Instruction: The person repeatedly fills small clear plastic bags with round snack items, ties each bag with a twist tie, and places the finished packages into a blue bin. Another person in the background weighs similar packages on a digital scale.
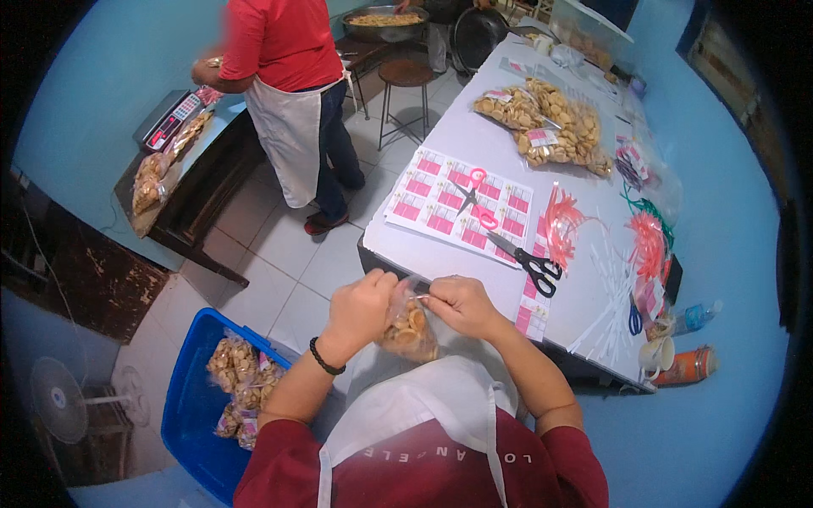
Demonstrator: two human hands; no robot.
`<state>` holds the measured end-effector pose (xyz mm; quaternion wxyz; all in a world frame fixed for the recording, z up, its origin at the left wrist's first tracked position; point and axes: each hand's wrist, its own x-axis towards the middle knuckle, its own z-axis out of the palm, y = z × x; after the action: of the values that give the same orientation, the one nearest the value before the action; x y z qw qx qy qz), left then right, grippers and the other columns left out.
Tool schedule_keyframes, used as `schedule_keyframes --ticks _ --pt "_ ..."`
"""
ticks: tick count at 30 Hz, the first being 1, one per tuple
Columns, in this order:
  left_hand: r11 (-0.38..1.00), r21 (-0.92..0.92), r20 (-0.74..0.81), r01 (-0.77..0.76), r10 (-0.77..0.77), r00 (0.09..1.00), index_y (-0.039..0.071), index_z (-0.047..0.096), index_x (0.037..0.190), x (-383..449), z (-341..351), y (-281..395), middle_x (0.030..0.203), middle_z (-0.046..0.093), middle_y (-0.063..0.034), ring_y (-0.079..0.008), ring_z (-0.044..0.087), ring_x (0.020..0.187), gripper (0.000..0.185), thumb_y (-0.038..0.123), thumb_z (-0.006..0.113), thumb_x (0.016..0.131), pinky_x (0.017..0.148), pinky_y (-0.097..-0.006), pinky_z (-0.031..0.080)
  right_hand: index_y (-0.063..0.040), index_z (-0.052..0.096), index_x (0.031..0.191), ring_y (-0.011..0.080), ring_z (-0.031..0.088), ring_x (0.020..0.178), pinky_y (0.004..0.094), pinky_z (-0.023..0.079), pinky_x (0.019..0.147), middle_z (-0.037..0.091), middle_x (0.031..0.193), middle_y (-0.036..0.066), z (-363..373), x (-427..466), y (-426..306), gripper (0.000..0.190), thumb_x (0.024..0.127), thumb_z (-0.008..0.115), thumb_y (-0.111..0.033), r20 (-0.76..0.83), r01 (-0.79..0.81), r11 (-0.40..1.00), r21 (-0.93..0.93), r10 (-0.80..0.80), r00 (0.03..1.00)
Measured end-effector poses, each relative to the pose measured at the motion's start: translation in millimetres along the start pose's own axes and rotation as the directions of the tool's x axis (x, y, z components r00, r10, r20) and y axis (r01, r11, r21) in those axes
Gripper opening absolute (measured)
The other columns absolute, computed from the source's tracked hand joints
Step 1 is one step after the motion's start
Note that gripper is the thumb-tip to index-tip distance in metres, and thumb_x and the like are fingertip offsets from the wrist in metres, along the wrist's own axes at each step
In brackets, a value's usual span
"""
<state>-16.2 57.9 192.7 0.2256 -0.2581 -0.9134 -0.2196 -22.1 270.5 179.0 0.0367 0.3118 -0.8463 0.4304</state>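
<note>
Between my two hands, above my lap, is a clear plastic bag of round biscuits [409, 330]. My left hand [361, 308] grips the gathered neck of the bag from one side. With fingers pinched at the neck's other side, my right hand [462, 305] holds a thin strip, perhaps a tie; its exact form is hard to tell. Beyond my hands on the white table [406, 238] lie printed pink-and-white label sheets [438, 197], with pink-handled scissors [475, 197] on them and black-handled scissors [530, 263] across their edge.
A blue plastic bin [190, 394] with several filled bags stands at my left. Larger biscuit bags [552, 127], pink ribbons [562, 225], white strips [606, 298] and a mug [657, 355] are on the table. A co-worker in an apron [286, 140] stands by a digital scale [168, 124].
</note>
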Motion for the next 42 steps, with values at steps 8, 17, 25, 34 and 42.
schedule_keyframes --ticks 8,17,25,34,42 --pt "0.939 -0.134 -0.760 -0.317 0.108 0.641 0.008 0.051 0.072 78 -50 6 0.067 0.052 -0.0074 -0.0231 0.054 0.056 0.035 0.028 0.057 0.101 0.050 -0.0349 0.042 -0.001 0.062 0.084 0.0080 0.044 0.071 0.0266 0.036 0.061 0.050 0.075 -0.005 -6 23 -74 0.024 0.101 0.062 -0.018 0.122 -0.083 0.607 0.791 -0.022 0.992" --pt "0.520 -0.790 0.331 0.326 -0.085 0.940 0.000 0.061 0.075 77 -56 0 0.066 0.054 -0.0040 -0.0161 0.061 0.064 0.032 0.021 0.056 0.099 0.058 -0.0316 0.046 -0.004 0.060 0.077 0.0295 0.057 0.066 0.0394 0.044 0.060 0.055 0.070 0.012 -53 59 -30 0.020 0.090 0.067 -0.017 -0.075 0.255 0.967 -0.008 -0.255 0.964" --pt "0.985 0.069 0.108 0.157 -0.164 0.980 0.008 0.062 0.078 -21 -14 28 0.068 0.062 -0.0109 -0.0306 0.065 0.059 0.026 0.029 0.067 0.092 0.053 -0.0389 0.052 -0.002 0.061 0.081 0.0346 0.061 0.074 0.0428 0.048 0.067 0.060 0.078 0.015 15 -12 -1 0.016 0.089 0.064 -0.016 0.195 0.076 0.979 0.189 -0.114 0.974" --pt "0.568 -0.641 0.462 0.517 -0.253 0.850 0.002 0.067 0.085 -54 86 -56 0.073 0.062 -0.0061 -0.0111 0.060 0.068 0.021 0.020 0.077 0.087 0.060 -0.0281 0.047 0.004 0.056 0.074 0.0109 0.045 0.080 0.0268 0.038 0.071 0.048 0.084 0.001 70 -35 58 0.031 0.098 0.063 -0.016 0.148 -0.379 0.790 0.482 0.353 0.924" --pt "0.566 -0.644 0.352 0.515 -0.379 0.856 0.001 0.072 0.089 -63 103 -67 0.079 0.060 -0.0044 -0.0108 0.056 0.070 0.010 0.011 0.073 0.088 0.063 -0.0250 0.045 0.004 0.054 0.069 0.0197 0.052 0.094 0.0317 0.043 0.084 0.056 0.097 0.009 66 -36 42 0.023 0.089 0.061 -0.007 0.099 -0.409 0.761 0.504 0.420 0.902"
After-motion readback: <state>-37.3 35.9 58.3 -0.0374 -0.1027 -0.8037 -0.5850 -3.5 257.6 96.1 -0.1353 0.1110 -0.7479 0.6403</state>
